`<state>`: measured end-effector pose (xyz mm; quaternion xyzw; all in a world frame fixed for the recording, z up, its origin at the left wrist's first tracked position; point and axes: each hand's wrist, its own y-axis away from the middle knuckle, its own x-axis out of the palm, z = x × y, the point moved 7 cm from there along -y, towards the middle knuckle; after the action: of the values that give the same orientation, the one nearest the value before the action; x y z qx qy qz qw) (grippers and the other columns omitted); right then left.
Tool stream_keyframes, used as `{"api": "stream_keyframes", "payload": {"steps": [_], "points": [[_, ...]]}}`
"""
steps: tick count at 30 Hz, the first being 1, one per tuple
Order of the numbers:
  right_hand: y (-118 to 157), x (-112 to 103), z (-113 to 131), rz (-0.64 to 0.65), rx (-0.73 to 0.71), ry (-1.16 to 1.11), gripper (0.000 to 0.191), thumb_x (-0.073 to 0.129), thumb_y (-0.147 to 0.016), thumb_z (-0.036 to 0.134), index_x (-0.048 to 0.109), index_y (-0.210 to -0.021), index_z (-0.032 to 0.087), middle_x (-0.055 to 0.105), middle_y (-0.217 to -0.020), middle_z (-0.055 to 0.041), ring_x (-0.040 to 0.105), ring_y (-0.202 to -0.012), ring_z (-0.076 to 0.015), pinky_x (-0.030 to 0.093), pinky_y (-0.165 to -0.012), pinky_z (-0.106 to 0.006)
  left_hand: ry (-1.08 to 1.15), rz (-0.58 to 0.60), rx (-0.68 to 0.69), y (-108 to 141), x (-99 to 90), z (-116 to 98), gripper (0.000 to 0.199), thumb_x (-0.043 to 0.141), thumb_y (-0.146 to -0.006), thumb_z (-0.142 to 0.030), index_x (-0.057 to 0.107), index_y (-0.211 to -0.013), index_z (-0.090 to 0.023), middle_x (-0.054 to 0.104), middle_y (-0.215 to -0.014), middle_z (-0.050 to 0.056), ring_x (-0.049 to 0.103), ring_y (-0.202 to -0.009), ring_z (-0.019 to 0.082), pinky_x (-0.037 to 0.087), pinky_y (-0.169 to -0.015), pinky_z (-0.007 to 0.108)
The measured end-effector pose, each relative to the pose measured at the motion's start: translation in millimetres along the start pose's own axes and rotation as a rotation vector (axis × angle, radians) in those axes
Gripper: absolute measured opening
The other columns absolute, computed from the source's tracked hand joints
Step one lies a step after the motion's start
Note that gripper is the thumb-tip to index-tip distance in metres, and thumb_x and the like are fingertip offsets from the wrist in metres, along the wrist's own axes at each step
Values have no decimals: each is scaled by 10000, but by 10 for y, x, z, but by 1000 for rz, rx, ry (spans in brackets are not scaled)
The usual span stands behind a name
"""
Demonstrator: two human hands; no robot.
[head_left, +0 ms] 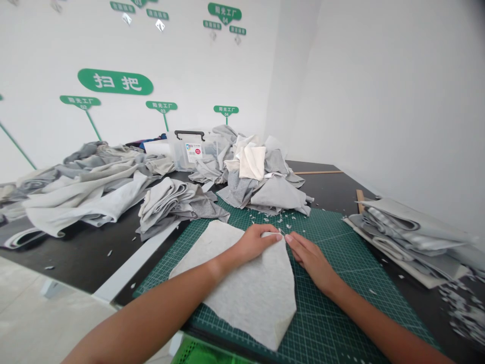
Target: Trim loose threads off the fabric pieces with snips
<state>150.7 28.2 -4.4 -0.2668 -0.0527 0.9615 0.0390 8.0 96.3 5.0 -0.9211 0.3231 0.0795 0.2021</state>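
Note:
A light grey piece of cloth [246, 288] lies on the green cutting mat [341, 303], its lower right corner curled up. My left hand [261, 242] rests over the cloth's upper edge and pinches it near the upper right corner. Close beside that corner, my right hand [308, 255] is closed, thumb and fingertips together. A tiny sliver shows between the two sets of fingertips; whether it is a thread, a scrap or a tool tip I cannot make out. Small pale scraps [280, 219] are scattered on the mat just beyond my hands.
A heap of grey and cream cloths [280, 192] stands behind the mat. Folded cloths [166, 202] and a long pile [87, 192] lie left. At right are stacked cloths [409, 237] and trimmings [464, 308]. A clear lidded box [178, 151] sits behind.

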Motion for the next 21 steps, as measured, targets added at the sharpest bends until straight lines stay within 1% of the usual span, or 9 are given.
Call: {"api": "stream_keyframes", "payload": {"steps": [7,14,21], "points": [[-16,5,37,27,-27,37,438,411,-990,557,404,-728,207,392,-663,53,380,-634,-119,291,-587,-238,-12,1,13,6,15,-3,299,588,-894,-415,718,-935,-148,720,-940,36,634,-910,183,450,-835,248],[-9,-8,33,13,-33,103,425,405,-986,551,420,-733,210,419,-672,50,424,-657,-131,312,-607,-241,-11,14,5,6,22,-4,306,583,-897,-424,721,-928,-152,724,-942,39,644,-916,186,455,-833,248],[-4,-23,52,-13,-46,113,430,400,-991,549,429,-726,211,422,-658,49,416,-648,-131,312,-608,-250,-6,6,4,16,18,-21,288,590,-894,-405,721,-933,-151,720,-948,38,636,-916,185,449,-833,249]]}}
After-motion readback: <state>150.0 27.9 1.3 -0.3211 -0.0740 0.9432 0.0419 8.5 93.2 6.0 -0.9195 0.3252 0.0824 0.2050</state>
